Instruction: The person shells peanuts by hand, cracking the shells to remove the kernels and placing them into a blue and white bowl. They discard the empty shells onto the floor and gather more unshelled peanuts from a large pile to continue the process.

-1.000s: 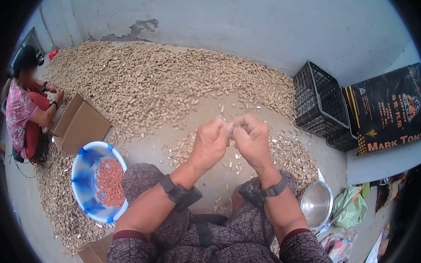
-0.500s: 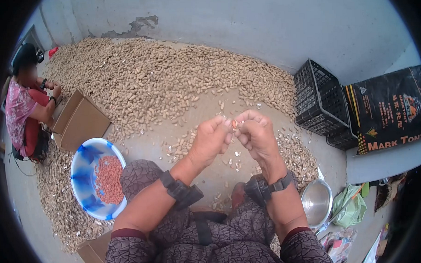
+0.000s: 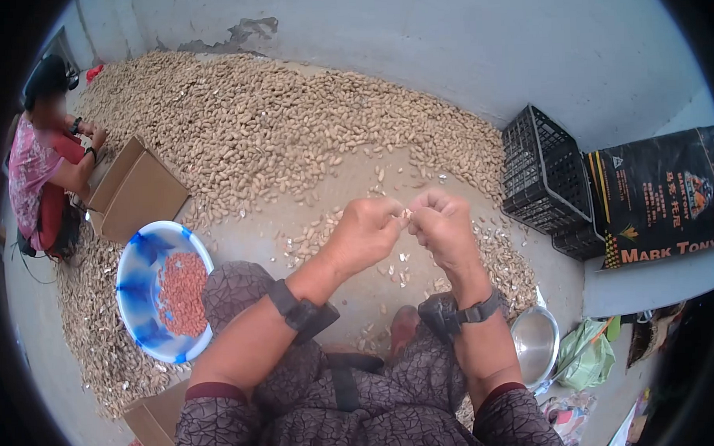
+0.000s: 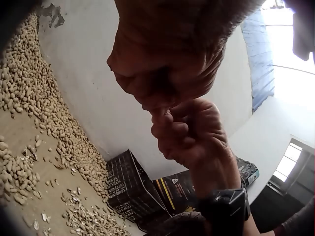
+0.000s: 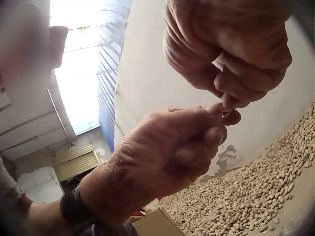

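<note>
In the head view my left hand [image 3: 367, 232] and right hand [image 3: 445, 226] meet fingertip to fingertip in front of my knees, above the floor. Both have their fingers curled, and thumb and forefinger of each pinch a small peanut [image 3: 406, 214] between them. Most of it is hidden by the fingertips; a pale, reddish bit shows. The left wrist view has the left hand [image 4: 167, 54] dark and close, its fingertips against those of the right. From the right wrist, the right hand [image 5: 234, 51] hangs over the left hand's thumb and forefinger.
A large heap of unshelled peanuts [image 3: 275, 131] lies along the wall. To the left stand a blue-and-white basin [image 3: 131, 290] with red kernels, a cardboard box [image 3: 140, 191] and a squatting person [image 3: 44, 171]. Black crates [image 3: 548, 169], a metal bowl [image 3: 534, 343] and a green bag [image 3: 586, 353] are at right.
Half a second ago the hands were slightly parted with a red kernel showing between them. Now the fingertips are close together over it, and the left hand has turned knuckles-up.
</note>
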`<state>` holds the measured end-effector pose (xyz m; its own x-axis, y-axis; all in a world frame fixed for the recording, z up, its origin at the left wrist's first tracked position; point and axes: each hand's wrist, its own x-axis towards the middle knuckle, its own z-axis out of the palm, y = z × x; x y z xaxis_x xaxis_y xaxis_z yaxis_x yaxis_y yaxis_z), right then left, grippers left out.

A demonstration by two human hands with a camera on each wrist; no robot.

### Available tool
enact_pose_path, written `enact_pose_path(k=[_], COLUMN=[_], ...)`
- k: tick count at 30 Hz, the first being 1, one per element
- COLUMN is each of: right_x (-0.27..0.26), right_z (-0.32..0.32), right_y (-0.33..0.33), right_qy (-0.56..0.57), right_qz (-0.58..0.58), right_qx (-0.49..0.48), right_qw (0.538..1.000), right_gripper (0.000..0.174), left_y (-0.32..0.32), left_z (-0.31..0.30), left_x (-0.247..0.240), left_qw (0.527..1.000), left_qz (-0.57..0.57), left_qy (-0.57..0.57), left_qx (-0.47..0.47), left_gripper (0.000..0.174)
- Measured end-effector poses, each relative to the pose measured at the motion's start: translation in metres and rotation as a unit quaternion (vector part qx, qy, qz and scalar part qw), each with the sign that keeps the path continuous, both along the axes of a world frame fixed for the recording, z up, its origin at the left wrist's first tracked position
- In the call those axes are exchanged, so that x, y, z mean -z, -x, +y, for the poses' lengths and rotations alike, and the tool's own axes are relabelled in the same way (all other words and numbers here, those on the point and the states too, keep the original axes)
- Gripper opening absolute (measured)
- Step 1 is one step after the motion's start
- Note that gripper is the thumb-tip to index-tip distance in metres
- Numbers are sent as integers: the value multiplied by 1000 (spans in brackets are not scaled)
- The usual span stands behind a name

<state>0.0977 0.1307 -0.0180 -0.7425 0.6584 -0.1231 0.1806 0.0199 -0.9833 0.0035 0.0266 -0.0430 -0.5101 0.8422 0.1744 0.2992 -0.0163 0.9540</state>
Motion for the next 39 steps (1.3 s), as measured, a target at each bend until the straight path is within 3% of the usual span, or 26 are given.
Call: enact_pose_path(k=[3,7,11,13,14,16,18,23,26,28,35,39], right_x=[13,13,13,9,5,-3,-8,-4,-3,-6,-11,-15], right_z=[0,2,2,2,2,1,1,4,3,1,-1,-7], right_y=[2,1,-1,-2,-3,-5,-6,-8,-9,-8,-8,-9], right_qy=[-84,-96,-151,-162,-110,-57,-13,-43,-65,-74,-70,-92], right_qz=[-28,-67,-99,-107,-105,-102,-75,-61,-59,-64,-50,-18], right_qx=[3,-11,-49,-52,-49,-47,-52,-81,-83,-79,-61,-79], right_qw=[996,993,982,979,987,992,996,994,993,992,994,992], right_gripper=[9,8,8,9,10,10,11,9,7,6,8,10], left_y=[2,5,8,7,6,4,3,0,0,1,-2,-4], left_z=[1,1,2,3,4,6,4,3,4,7,7,7], left_x=[4,8,9,10,11,14,5,-1,-4,13,9,6], left_qw=[998,989,987,990,990,990,989,989,969,933,938,971], left_qz=[48,134,141,93,92,-79,-81,-102,-199,-348,-326,-217], left_qy=[25,27,23,67,67,85,96,91,125,48,30,51], left_qx=[15,52,79,85,85,74,75,64,71,84,112,86], left_gripper=[10,9,10,11,11,12,13,14,14,14,16,15])
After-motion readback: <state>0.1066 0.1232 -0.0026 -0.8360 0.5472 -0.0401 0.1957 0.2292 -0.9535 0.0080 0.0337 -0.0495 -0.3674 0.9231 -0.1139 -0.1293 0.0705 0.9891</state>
